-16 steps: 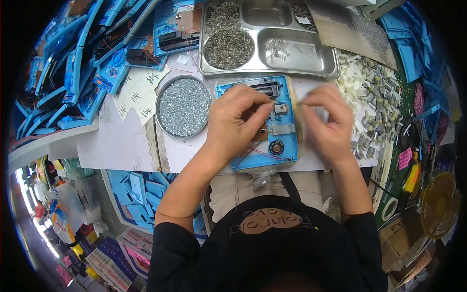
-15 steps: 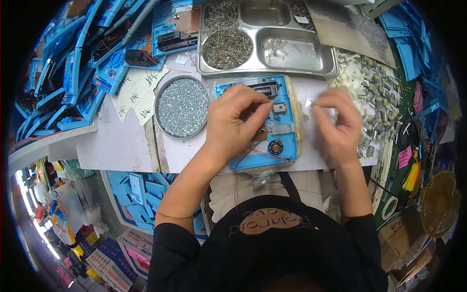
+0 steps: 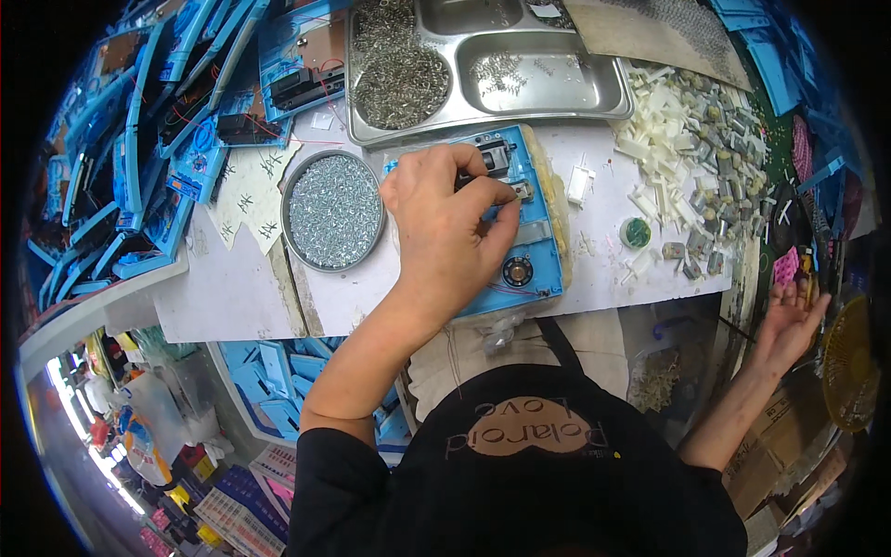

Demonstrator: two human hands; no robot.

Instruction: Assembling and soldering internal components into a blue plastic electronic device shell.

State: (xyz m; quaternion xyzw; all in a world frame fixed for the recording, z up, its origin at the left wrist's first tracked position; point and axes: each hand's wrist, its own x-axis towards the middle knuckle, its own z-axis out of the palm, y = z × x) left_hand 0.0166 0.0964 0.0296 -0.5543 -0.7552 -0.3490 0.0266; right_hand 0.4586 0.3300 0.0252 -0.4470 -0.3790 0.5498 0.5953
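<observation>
A blue plastic casing (image 3: 548, 209) lies on the table in front of me, with a round black speaker (image 3: 517, 271) and a black compartment (image 3: 499, 158) in it. My left hand (image 3: 450, 227) is over its left side. The thumb and index finger are pinched together beside a small grey part (image 3: 524, 190) in the casing; what they hold, if anything, is hidden. Past the table's right edge, my right hand (image 3: 789, 325) has its fingers apart and slightly curled. It is just below a pink piece (image 3: 787, 266) and a partly covered yellow-and-dark object (image 3: 807, 271).
A round tin of small screws (image 3: 334, 212) stands left of the casing. Beyond it is a metal compartment tray (image 3: 543, 79). White plastic parts (image 3: 664, 139), small grey motor-like parts (image 3: 729, 176) and a green round piece (image 3: 635, 232) lie right. Blue casings (image 3: 139, 158) pile up left.
My right hand has gone from beside the casing to past the table's right edge, its fingers spreading. My left hand keeps its pinch at the casing. The view has shifted slightly.
</observation>
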